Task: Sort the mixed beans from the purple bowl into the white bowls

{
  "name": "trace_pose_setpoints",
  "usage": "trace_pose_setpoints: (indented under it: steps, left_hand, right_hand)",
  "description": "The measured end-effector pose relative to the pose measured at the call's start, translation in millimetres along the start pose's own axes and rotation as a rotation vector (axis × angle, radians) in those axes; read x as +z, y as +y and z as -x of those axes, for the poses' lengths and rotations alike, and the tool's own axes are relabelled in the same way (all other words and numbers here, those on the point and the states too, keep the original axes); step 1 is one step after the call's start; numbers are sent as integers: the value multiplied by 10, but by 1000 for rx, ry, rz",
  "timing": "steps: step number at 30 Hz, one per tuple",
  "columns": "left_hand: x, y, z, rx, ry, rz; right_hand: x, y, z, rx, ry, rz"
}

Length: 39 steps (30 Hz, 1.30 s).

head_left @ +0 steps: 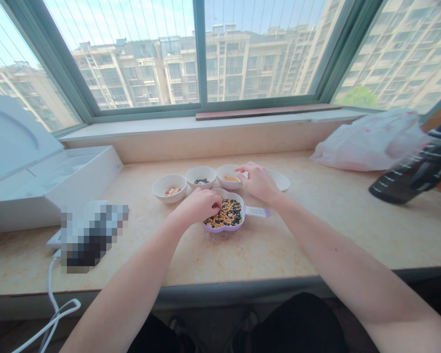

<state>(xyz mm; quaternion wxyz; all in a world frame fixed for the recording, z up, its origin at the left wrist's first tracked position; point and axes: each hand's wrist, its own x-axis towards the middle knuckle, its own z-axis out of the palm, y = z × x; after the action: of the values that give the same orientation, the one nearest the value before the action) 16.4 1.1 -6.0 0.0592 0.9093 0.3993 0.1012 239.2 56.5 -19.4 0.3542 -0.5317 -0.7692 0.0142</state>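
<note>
A purple-rimmed, flower-shaped dish (224, 229) with a handle (257, 212) holds mixed beans (230, 211), mostly black and yellow-tan. My left hand (202, 205) reaches over its left side, fingers curled down at the beans; what they pinch is hidden. My right hand (259, 181) hovers at the right edge of a white bowl (229, 185) with yellow beans, fingers stretched and slightly apart. Left of that bowl stand a white bowl (201, 170) with black beans and another white bowl (169, 197) with reddish and pale pieces. A fourth white bowl (281, 180) is partly hidden behind my right hand.
An open white box (88, 171) stands at the left, near a blurred-out object (91, 240) and a white cable (51, 289). At the right are a plastic bag (367, 142) and a dark bottle (407, 171). Windows line the back of the counter (242, 260).
</note>
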Motion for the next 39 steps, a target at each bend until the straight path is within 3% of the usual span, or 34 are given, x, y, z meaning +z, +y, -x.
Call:
trace_pose_setpoints:
  steps: [5,9,17,21,25,31,39]
  left_hand:
    - [-27,-23,29,-18,64,55]
    - [-94,-83,52,-77,214,158]
    - [-219,-117,74,-144,840,223]
    - [-237,-112,90,-135,1030,226]
    - [-225,-112,90,-135,1062,237]
    - [-207,-113,83,-148,1011,255]
    - [-111,-42,43,-89,821,325]
  right_hand:
    - [-6,-26,11,0,-17,1]
    - [-27,-75,24,-21,-21,-15]
    - [-64,-250,71,-57,-38,-85]
    - [-55,-277,85,-87,-44,-101]
    - [-53,-308,105,-86,-60,-135]
    - [-86,-385,133,-93,-78,-220]
    - [-122,-486,150,-65,-177,-453]
